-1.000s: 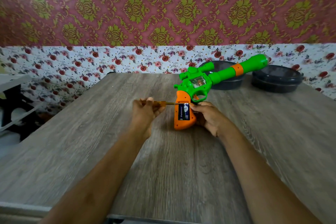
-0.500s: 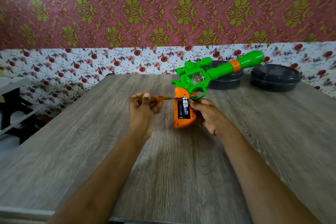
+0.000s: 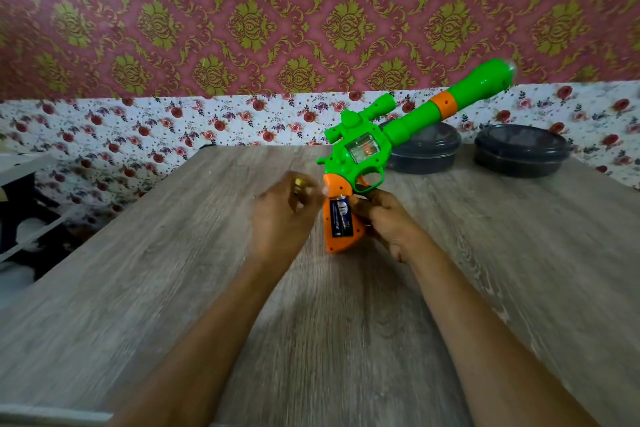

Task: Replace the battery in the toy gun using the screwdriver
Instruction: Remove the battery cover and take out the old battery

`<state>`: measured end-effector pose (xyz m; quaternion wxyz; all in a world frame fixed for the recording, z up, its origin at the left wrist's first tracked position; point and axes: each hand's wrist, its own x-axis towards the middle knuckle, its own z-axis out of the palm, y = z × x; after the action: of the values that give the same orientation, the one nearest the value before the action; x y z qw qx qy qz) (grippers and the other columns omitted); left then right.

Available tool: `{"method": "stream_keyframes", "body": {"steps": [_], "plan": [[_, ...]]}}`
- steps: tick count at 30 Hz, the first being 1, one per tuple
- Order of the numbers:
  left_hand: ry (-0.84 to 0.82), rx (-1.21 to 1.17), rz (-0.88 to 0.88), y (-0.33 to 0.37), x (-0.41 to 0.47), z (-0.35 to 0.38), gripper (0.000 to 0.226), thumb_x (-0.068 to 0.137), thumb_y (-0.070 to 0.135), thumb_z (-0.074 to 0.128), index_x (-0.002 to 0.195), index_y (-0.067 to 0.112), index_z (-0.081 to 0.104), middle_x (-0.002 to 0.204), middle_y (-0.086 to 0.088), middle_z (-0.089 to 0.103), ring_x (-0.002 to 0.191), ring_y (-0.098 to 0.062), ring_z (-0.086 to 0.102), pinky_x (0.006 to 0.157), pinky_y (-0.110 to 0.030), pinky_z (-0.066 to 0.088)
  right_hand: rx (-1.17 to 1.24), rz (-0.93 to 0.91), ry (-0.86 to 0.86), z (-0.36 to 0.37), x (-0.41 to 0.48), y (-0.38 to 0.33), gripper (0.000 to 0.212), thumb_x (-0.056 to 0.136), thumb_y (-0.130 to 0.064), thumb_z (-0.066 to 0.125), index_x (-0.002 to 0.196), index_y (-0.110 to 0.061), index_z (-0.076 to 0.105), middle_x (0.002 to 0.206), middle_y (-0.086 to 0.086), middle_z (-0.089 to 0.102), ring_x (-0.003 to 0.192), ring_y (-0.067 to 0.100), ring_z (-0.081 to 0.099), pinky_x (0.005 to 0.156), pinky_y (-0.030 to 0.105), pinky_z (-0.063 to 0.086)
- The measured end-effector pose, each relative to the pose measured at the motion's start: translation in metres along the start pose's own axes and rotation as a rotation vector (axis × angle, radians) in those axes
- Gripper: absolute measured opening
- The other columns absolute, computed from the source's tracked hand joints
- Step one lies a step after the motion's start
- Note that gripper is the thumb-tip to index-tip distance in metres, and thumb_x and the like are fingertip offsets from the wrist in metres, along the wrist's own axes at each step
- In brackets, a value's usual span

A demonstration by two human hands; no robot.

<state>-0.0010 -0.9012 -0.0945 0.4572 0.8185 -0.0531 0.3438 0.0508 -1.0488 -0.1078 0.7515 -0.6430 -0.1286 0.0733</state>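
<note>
A green toy gun [image 3: 398, 135] with an orange grip [image 3: 337, 218] stands grip-down on the wooden table [image 3: 173, 270], its barrel tilted up to the right. The grip's battery bay is uncovered and a dark battery [image 3: 341, 218] lies in it. My right hand [image 3: 388, 222] holds the grip from the right side. My left hand [image 3: 282, 218], blurred, is closed on the amber handle of the screwdriver [image 3: 299, 185] just left of the grip; the shaft is hidden by blur.
Two dark round lidded containers [image 3: 424, 149] [image 3: 521, 151] sit at the table's far right, behind the gun barrel. A white shelf [image 3: 20, 184] stands off the table's left edge. Floral wallpaper backs the table.
My left hand has swung closer to the grip with the screwdriver, its handle end now pointing towards me. The gun is tipped up slightly more.
</note>
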Motion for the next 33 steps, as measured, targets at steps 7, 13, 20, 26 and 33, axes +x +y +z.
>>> {"method": "stream_keyframes", "body": {"steps": [7, 13, 20, 26, 33], "plan": [[-0.154, 0.244, 0.183, -0.003, -0.003, 0.008, 0.023, 0.08, 0.029, 0.072, 0.102, 0.022, 0.071, 0.093, -0.001, 0.07, 0.082, -0.018, 0.064, 0.067, -0.031, 0.047, -0.049, -0.005, -0.02, 0.003, 0.002, 0.002, 0.018, 0.093, -0.007, 0.049, 0.107, -0.014, 0.058, 0.068, -0.012, 0.068, 0.058, -0.006, 0.061, 0.057, 0.012, 0.049], [-0.166, 0.154, 0.152, 0.002, -0.004, 0.006, 0.018, 0.078, 0.021, 0.074, 0.089, 0.021, 0.059, 0.07, 0.01, 0.063, 0.063, -0.005, 0.061, 0.056, -0.022, 0.049, -0.046, 0.002, 0.032, -0.004, 0.001, 0.0, 0.019, 0.093, -0.005, 0.048, 0.083, -0.016, 0.06, 0.052, -0.014, 0.066, 0.05, -0.006, 0.06, 0.052, 0.014, 0.047], [-0.043, 0.447, 0.012, -0.023, 0.01, -0.011, 0.023, 0.082, 0.037, 0.064, 0.096, 0.019, 0.066, 0.083, -0.004, 0.072, 0.076, -0.025, 0.067, 0.064, -0.035, 0.053, -0.039, 0.042, 0.103, -0.015, 0.001, -0.001, 0.024, 0.092, -0.006, 0.05, 0.115, -0.006, 0.059, 0.1, 0.004, 0.063, 0.085, 0.011, 0.059, 0.084, 0.025, 0.046], [-0.276, 0.837, -0.014, -0.023, 0.004, 0.0, 0.022, 0.09, 0.031, 0.054, 0.107, 0.016, 0.058, 0.101, -0.01, 0.066, 0.094, -0.031, 0.062, 0.065, -0.029, 0.037, -0.027, 0.06, 0.08, -0.016, -0.001, -0.001, 0.026, 0.092, -0.007, 0.05, 0.117, -0.004, 0.057, 0.099, 0.001, 0.063, 0.081, 0.002, 0.056, 0.071, 0.012, 0.045], [-0.323, 0.598, -0.064, -0.032, 0.009, -0.008, 0.026, 0.087, 0.038, 0.061, 0.097, 0.014, 0.062, 0.089, -0.005, 0.054, 0.081, -0.022, 0.056, 0.059, -0.026, 0.033, -0.003, 0.058, 0.089, -0.016, -0.001, -0.002, 0.023, 0.092, -0.006, 0.051, 0.113, -0.001, 0.058, 0.097, 0.002, 0.062, 0.079, 0.002, 0.056, 0.06, 0.008, 0.045]]}}
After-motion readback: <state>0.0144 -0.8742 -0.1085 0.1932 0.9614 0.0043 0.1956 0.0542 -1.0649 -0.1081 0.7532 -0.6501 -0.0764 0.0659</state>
